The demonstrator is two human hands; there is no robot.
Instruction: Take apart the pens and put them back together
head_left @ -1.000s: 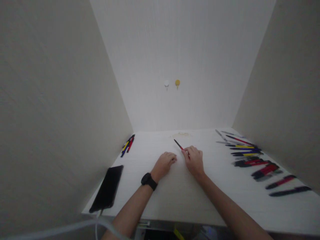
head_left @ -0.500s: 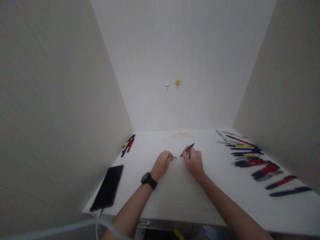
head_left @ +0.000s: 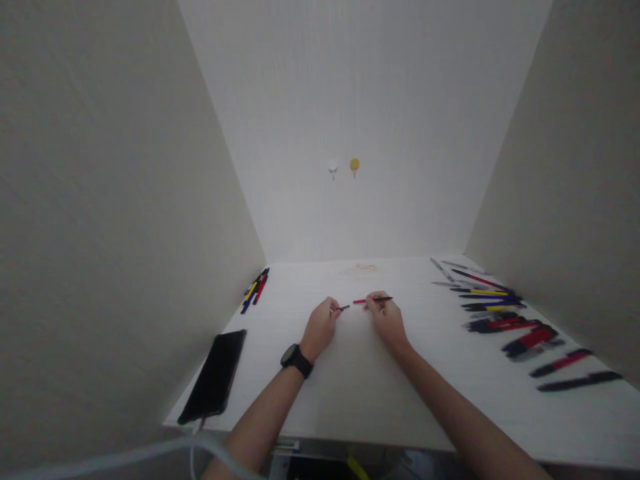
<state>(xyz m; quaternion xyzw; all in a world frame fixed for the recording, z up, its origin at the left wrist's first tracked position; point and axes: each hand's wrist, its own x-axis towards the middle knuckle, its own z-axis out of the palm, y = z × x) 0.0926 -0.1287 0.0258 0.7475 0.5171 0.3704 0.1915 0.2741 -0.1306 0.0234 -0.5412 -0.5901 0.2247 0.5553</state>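
Observation:
Over the middle of the white tabletop, my left hand (head_left: 321, 328) pinches a short, thin dark piece (head_left: 344, 307) that points right; its exact kind is too small to make out. Facing it, my right hand (head_left: 388, 322) grips a red and black pen (head_left: 360, 301) between thumb and fingers. The pen lies nearly level, its red end toward the left hand and its dark end sticking out to the right. A small gap separates the red end from the dark piece. A black watch (head_left: 296, 360) is on my left wrist.
Many pens (head_left: 500, 307) lie in a row along the right wall, red, black, blue, yellow and clear. A small pen group (head_left: 256, 291) rests by the left wall. A black phone (head_left: 214, 377) with a white cable (head_left: 150, 453) sits front left. Two hooks (head_left: 355, 165) hang on the back wall.
My right hand has turned the pen from a slant to nearly level. The dark piece in my left hand now tilts slightly upward, and both hands have shifted a little.

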